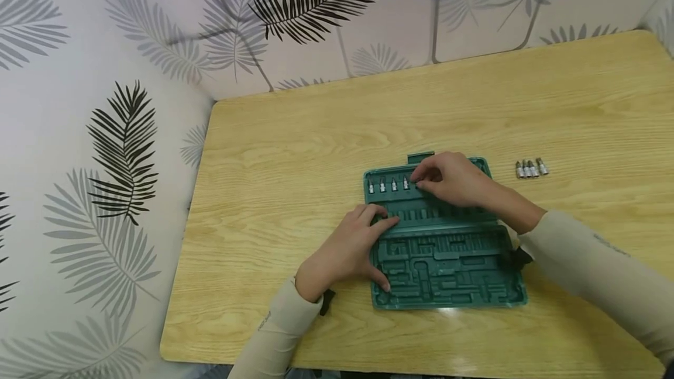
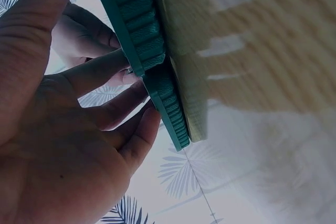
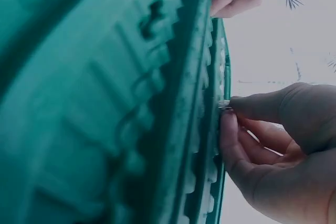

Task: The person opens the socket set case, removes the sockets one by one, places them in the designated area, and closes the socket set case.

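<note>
An unfolded green plastic tool case [image 1: 447, 303] with moulded slots lies on the table. My right hand [image 1: 455, 180] is over its far half, thumb and fingertips pinching a small silver bit socket [image 3: 224, 104] at the upper row of slots. Mostly my fingers hide that piece. To its left stand several bit sockets [image 1: 394, 185] in a row, dark tips pointing away. With spread fingers, my left hand [image 1: 350, 244] rests on the case's left side, fingertips near the fold and thumb on the near half. The left wrist view shows those fingers against the green case edge [image 2: 137, 35].
Several more bit sockets [image 1: 529, 168] lie side by side on the wooden table [image 1: 284, 151], right of the case. A green latch tab [image 1: 420, 157] sticks out from the case's far edge. Leaf-patterned wall covering [image 1: 126, 151] borders the table at left and back.
</note>
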